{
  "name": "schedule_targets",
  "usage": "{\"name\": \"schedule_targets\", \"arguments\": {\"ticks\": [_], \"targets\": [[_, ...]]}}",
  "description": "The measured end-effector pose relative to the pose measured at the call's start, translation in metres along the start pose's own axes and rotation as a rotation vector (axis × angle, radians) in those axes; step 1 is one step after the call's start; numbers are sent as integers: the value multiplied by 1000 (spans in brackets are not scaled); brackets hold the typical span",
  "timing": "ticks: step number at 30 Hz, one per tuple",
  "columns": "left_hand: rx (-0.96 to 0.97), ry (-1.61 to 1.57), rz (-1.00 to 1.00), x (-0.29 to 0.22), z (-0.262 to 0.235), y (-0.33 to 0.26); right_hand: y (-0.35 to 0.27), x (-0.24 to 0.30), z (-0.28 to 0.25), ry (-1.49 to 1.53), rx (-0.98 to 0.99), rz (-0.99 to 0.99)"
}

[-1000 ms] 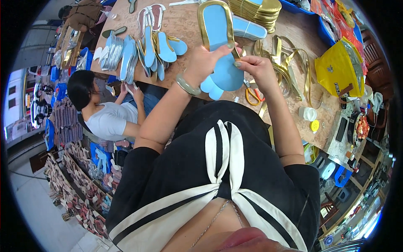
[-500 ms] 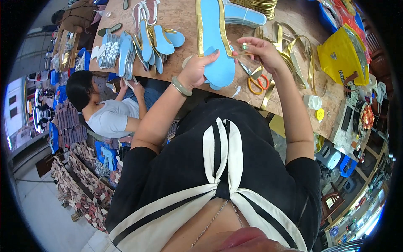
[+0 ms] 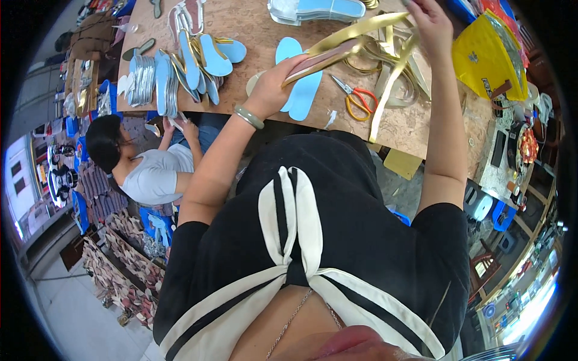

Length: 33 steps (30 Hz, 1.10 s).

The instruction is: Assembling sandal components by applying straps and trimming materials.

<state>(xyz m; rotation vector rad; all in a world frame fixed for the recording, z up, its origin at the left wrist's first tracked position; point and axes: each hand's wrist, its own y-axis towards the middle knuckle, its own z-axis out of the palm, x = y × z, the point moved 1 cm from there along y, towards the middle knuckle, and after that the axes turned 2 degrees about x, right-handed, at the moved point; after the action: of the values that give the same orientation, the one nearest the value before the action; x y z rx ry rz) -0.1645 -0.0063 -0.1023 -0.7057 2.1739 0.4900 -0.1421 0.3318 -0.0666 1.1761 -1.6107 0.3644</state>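
My left hand (image 3: 274,84), with a bangle at the wrist, grips a sandal insole (image 3: 325,60) that is tipped on edge, so its narrow side and gold trim show. From it a gold strip (image 3: 361,30) stretches up to my right hand (image 3: 430,24), whose closed fingers hold the strip near the picture's top edge; the fingertips are partly cut off. Beneath the left hand, blue insoles (image 3: 305,93) lie on the table. Orange-handled scissors (image 3: 359,103) rest with blades apart beside them. A tangle of gold strips (image 3: 391,66) lies below the right hand.
Stacked insoles (image 3: 141,78) and gold-edged ones (image 3: 214,57) stand at the table's left. A wrapped bundle of blue insoles (image 3: 328,9) lies at the back. At right is a yellow bag (image 3: 487,57). Another person (image 3: 150,168) sits at the left, handling a pale piece.
The insole has gone from face-up to tipped on edge in my left hand. My right hand has moved up and right, drawing the gold strip out. More of the scissors shows.
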Motion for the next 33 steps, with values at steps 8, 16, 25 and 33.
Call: {"name": "schedule_targets", "arguments": {"ticks": [8, 16, 25, 33], "targets": [[-59, -469, -403, 77, 31, -46, -197, -114, 93, -585, 970, 375], [46, -886, -714, 89, 39, -46, -240, -151, 121, -928, 603, 264], [106, -947, -502, 80, 31, -39, -292, -128, 88, 176, 518, 972], [51, -919, -344, 55, 18, -34, -277, -31, 86, 800, 361, 732]]}}
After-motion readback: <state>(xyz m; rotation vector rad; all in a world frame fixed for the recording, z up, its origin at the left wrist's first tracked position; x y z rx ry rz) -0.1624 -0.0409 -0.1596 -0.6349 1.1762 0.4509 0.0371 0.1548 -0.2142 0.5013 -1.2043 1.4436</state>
